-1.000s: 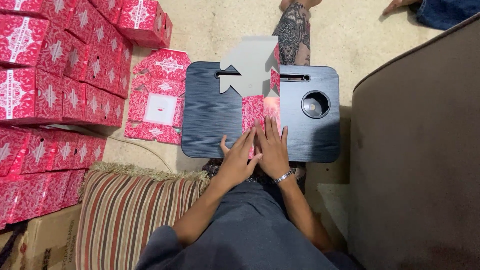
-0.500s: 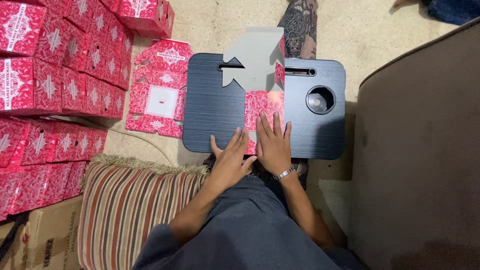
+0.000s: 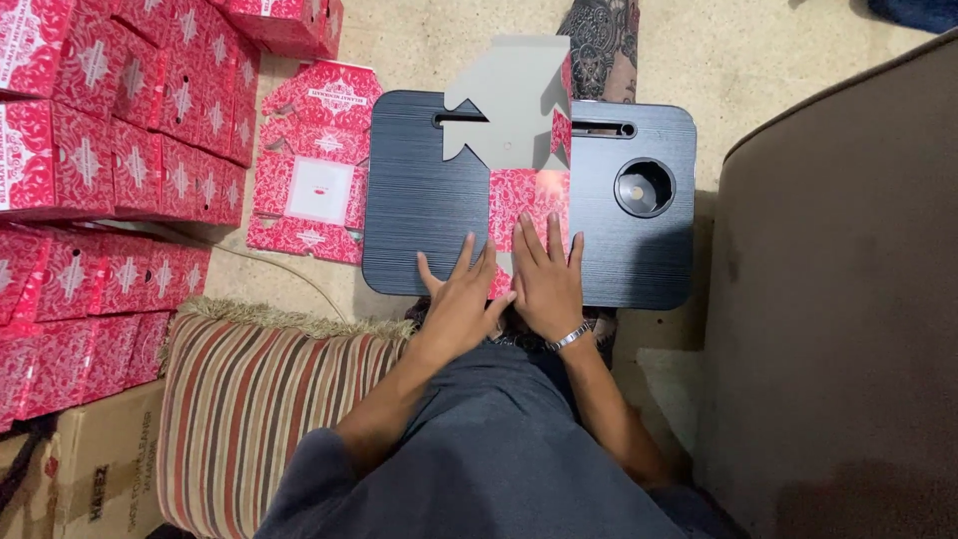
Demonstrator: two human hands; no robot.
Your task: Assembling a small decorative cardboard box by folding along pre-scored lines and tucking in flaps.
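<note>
A flat, unfolded red patterned carton (image 3: 529, 195) lies on a dark lap table (image 3: 414, 190), its grey inner flaps (image 3: 509, 100) sticking up at the far side. My left hand (image 3: 461, 294) and my right hand (image 3: 544, 277) press flat on the carton's near end, fingers spread, side by side. A metal bracelet sits on my right wrist. Neither hand grips anything.
Stacks of finished red boxes (image 3: 110, 130) fill the left side. A pile of flat red cartons (image 3: 314, 165) lies on the floor beside the table. A striped cushion (image 3: 259, 409) is at lower left, a brown sofa (image 3: 838, 299) at right. The table has a round cup recess (image 3: 644, 187).
Both hands have stayed pressed on the carton's near end. The view has shifted slightly, and the hands slid a little toward me.
</note>
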